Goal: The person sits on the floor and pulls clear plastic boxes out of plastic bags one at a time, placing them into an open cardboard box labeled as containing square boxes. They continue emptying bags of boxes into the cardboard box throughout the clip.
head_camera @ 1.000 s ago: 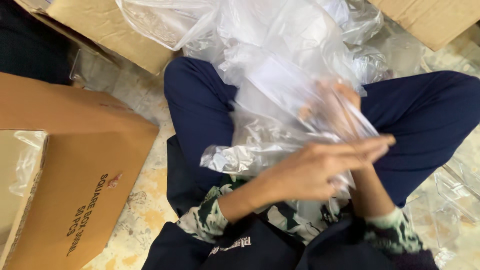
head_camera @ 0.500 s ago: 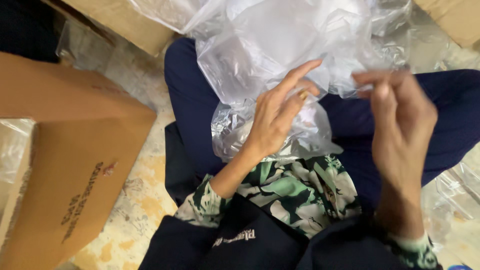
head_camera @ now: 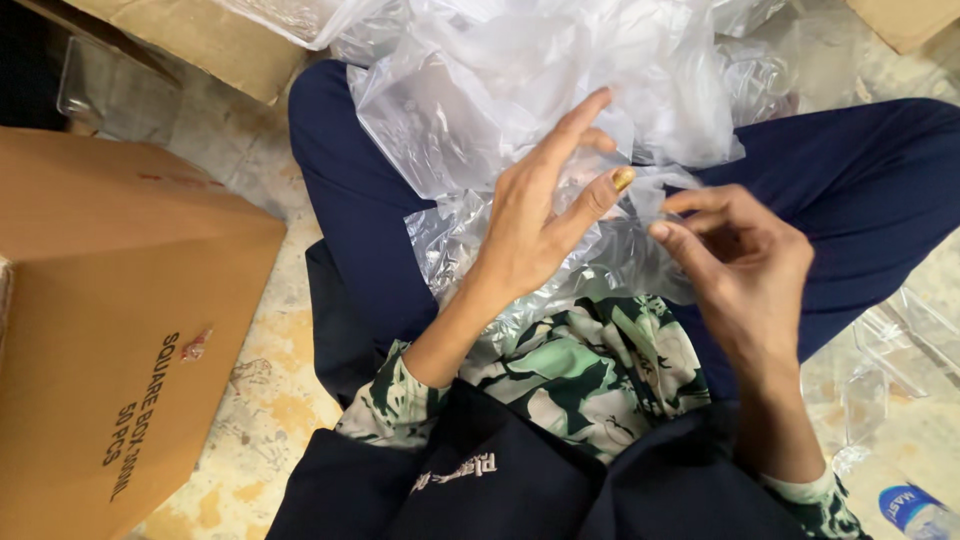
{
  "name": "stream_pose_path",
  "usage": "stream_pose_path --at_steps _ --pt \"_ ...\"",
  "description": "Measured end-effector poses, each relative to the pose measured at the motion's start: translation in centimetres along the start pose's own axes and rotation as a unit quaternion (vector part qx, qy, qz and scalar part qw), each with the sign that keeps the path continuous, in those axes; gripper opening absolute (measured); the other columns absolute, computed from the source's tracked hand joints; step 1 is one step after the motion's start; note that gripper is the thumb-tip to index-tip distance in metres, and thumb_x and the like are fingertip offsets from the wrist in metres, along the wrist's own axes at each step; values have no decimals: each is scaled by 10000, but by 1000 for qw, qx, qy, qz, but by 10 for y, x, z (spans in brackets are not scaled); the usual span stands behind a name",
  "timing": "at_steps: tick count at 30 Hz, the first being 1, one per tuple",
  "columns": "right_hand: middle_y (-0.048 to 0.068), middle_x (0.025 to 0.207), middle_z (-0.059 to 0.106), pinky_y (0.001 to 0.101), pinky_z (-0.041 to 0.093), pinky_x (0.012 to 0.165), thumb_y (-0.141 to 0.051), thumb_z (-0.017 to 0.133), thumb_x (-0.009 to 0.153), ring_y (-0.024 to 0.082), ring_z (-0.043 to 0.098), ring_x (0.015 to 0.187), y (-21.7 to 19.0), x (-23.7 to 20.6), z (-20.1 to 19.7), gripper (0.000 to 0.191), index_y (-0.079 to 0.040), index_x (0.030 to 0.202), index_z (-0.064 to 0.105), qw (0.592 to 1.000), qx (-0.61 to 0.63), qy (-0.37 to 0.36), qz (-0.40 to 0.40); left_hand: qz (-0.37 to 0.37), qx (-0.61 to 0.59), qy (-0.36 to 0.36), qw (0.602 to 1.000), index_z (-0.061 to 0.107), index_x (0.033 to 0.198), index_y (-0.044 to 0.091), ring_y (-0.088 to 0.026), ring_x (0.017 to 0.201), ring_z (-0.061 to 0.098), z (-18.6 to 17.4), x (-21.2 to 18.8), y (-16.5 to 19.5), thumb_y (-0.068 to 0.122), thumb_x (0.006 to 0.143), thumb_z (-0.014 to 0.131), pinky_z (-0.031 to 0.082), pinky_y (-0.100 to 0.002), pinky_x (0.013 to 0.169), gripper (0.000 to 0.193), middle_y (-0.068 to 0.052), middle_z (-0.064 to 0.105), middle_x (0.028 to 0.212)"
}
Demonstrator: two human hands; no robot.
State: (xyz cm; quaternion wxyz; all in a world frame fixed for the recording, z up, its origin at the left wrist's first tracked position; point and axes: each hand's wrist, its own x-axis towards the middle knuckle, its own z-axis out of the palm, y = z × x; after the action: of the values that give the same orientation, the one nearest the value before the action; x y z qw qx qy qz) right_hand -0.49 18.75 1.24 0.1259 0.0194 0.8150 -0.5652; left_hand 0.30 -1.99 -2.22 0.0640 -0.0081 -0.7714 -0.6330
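The left hand [head_camera: 540, 225] lies palm down on a heap of clear plastic bags [head_camera: 520, 110] in the person's lap, its fingers spread and stretched away from the body, gripping nothing; only the palm and fingertips rest on the film. Just to its right, the right hand [head_camera: 745, 265] is half curled, thumb and forefinger drawn close at a thin edge of the same plastic. Whether that edge is truly pinched cannot be told, as the film is see-through and crumpled there.

Much is hard to read. The heap runs off the top edge beyond the left hand's fingertips, and it cannot be said how many bags it holds, since the layers blur together. Under both hands it hides the lap between the dark blue trouser legs [head_camera: 350, 200]. Below the wrists, a green leaf-patterned garment [head_camera: 570, 370] shows under a dark cloth [head_camera: 520, 480].

Well left of the left hand stands a brown cardboard box [head_camera: 120, 340], cut off by the frame's left and bottom edges. Another cardboard box [head_camera: 190, 35] lies beyond it at the top. Right of the right hand, clear plastic containers [head_camera: 900, 350] sit on the floor, their outlines faint, and 1 bottle cap [head_camera: 915, 510] peeks in at the bottom corner.

The floor [head_camera: 270, 400] is pale, worn stone or concrete with yellowish stains.
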Motion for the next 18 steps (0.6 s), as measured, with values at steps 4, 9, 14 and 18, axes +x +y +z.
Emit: stream_pose_path --at_steps 4,9,14,18 --pt "-8 845 670 180 437 707 -39 817 969 18 551 759 11 0 1 131 13 945 699 1000 18 2 -12 65 19 63 996 567 1412 132 -164 1104 739 -4 -1 10 296 1066 741 583 -339 1005 421 -60 746 1123" --pt "-2 914 680 181 474 745 -20 792 997 32 593 811 20 -1 -1 178 -11 975 616 994 104 3 -43 -94 47 -11 994 813 1058 80 -178 779 724 -11 -5 20 239 976 745 528 -319 683 192 -90 769 868" --pt "16 940 696 188 484 756 14 762 967 44 609 836 26 -6 5 99 10 1016 676 993 113 -30 -18 -191 -18 -120 974 769 1079 89 -133 622 712 7 -12 18 279 962 687 534 -292 593 238 -62 782 892" --pt "20 977 703 198 516 776 28 757 928 47 633 870 30 -11 12 130 4 1018 667 989 141 -47 8 1 12 -79 997 712 1021 9 -134 745 703 22 -15 10 269 919 772 555 -312 657 285 -81 748 900"
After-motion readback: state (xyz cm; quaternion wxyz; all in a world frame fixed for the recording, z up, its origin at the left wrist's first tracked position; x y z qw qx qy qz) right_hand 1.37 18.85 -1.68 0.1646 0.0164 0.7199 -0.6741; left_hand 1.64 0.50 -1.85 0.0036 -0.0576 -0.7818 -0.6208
